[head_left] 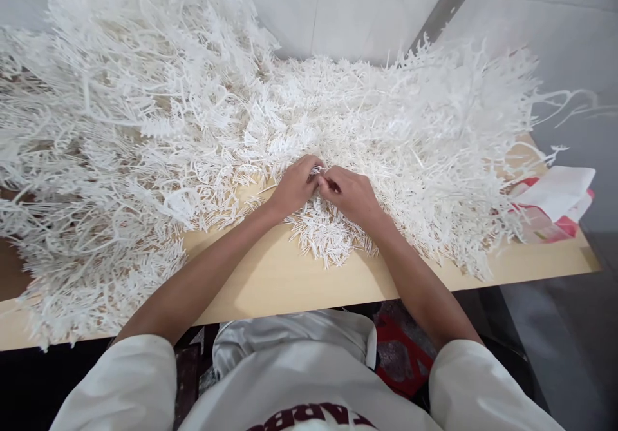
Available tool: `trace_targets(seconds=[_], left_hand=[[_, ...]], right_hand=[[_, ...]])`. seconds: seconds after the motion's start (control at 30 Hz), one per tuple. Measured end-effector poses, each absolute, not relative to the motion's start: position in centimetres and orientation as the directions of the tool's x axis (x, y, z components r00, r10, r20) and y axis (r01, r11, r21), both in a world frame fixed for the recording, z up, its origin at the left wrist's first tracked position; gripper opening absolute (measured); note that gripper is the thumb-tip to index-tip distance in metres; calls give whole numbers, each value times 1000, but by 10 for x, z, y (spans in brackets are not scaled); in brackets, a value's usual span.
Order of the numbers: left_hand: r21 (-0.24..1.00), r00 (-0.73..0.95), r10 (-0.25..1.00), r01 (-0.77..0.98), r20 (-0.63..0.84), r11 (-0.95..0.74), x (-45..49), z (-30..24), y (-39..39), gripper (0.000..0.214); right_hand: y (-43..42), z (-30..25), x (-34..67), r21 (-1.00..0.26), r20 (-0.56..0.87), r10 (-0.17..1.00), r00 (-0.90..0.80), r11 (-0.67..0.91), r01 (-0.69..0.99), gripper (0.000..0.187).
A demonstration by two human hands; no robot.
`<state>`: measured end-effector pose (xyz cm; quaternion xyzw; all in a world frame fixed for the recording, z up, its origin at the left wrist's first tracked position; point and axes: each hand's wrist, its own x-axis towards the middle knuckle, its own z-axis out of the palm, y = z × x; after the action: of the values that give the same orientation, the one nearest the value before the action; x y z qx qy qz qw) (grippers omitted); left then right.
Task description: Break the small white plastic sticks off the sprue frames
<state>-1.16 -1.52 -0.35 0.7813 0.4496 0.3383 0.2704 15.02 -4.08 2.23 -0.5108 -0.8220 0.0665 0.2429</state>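
Between left hand [294, 187] and right hand [353, 194], both pinched closed on it, sits a thin white plastic sprig [320, 172]. It looks light, springy and snappable, best gripped at its stem. The pile [193, 109] lies just beyond.

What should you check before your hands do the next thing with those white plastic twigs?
1. Both hands on one piece: left hand and right hand pinch the same small sprig: ok.
2. Sprig free of the pile of white plastic branches: cannot tell.
3. Bare table in front of the hands: ok.
4. Pile all on the table: branches hang over its front-left edge: not ok.
5. Hands clear of the red-and-white bag: ok.
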Motion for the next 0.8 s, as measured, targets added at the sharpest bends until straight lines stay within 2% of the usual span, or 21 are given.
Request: trace_targets(seconds=[0.1,0.2,0.3,0.5,0.63,0.73,0.8], left_hand=[[781,335,899,464,283,-419,-12,-1,-15,8],[799,345,898,439,272,-411,-12,3,-16,11],[792,370,890,442,267,-421,-11,4,-17,9],[742,398,871,482,288,-466,-11,2,-18,10],[720,362,891,536,276,-441,-11,1,-19,6],[744,317,904,521,287,-419,-11,0,-18,4],[777,292,915,493,277,-392,-11,2,-17,7]], right_hand=[[-35,22,157,-467,382,889,-254,423,777,25],[-29,22,168,-521,278,903,-327,428,738,27],[-27,24,172,-486,213,873,-439,484,728,30],[-30,26,171,-367,212,839,-501,544,755,28],[-36,26,164,-270,303,815,-494,571,775,28],[-40,26,159,-264,382,797,-467,578,772,29],[-40,26,159,-286,433,813,-390,534,795,31]])
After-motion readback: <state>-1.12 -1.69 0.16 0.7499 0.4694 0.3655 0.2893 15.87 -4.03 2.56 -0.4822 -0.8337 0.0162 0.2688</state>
